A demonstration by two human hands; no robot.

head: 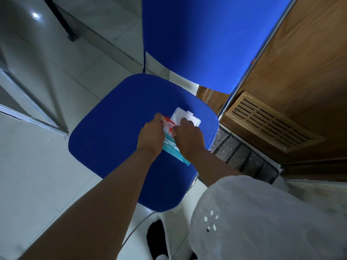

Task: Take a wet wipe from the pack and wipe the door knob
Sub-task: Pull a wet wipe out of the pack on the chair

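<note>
Floor point(47, 166): pale glossy tiles occupy the left of the view, crossed by a dark furniture leg point(62, 19) at the upper left.

Chair seat point(105, 139): blue, rounded corners, centre of the view. The blue backrest point(197, 44) rises behind it on a chrome frame tube point(249, 76).

Left hand point(151, 135): lies on the left edge of the wet wipe pack point(173, 147), fingers curled down over the red part of the wrapper — gripping and steadying it against the seat.

Wet wipe pack: rests flat on the right half of the chair seat, teal wrapper with white and red print. Its white plastic lid point(185, 117) is flipped open and points toward the backrest.

Right hand point(188, 136): sits over the pack just beside the left hand, fingertips bunched at the opening below the lid. Whether a wipe is pinched between them cannot be determined — the knuckles hide the opening.

White eyelet sleeve point(253, 212): covers the right upper arm at the lower right.

Wooden door point(300, 62): stands at the right, with a slatted vent point(270, 122) in its lower panel. A textured dark mat point(244, 156) lies at its foot.
</note>
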